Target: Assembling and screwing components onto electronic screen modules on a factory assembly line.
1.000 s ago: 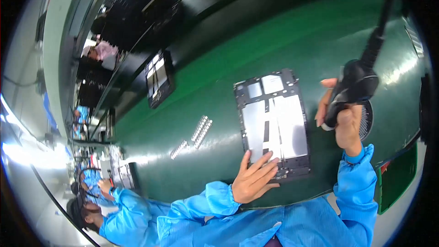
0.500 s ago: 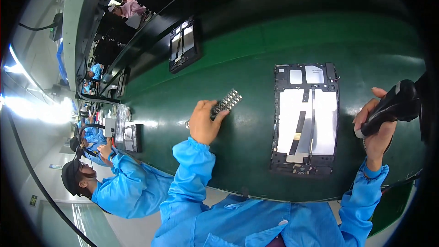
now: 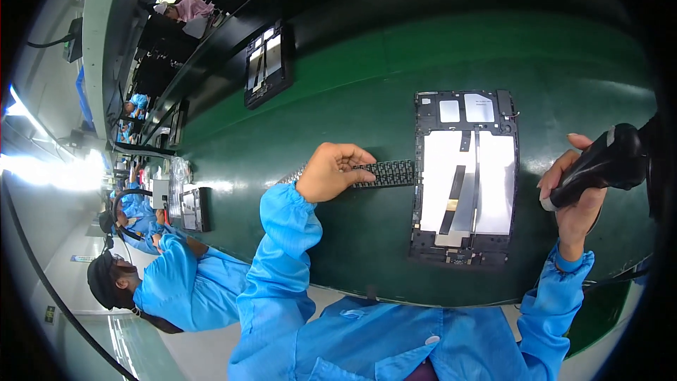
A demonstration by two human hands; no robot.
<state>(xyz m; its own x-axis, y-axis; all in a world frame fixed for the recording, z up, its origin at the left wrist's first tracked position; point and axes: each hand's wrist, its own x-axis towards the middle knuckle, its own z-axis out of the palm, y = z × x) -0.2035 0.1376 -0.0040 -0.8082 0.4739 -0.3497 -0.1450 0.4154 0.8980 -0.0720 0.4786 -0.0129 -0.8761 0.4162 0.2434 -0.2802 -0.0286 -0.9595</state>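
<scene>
Head view showed the bare left hand pinching a dark, flat strip with pale speckles between thumb and fingers. The strip's far end reached the left edge of an open, rectangular, black-framed device with silver panels; whether they touched, I could not tell. That device lay on the green tabletop. The bare right hand gripped a black, rounded handheld tool to its right.

Surrounding the near device on the worktop with the strip at nine o'clock, the handheld tool at three, the farther device at ten.
</scene>
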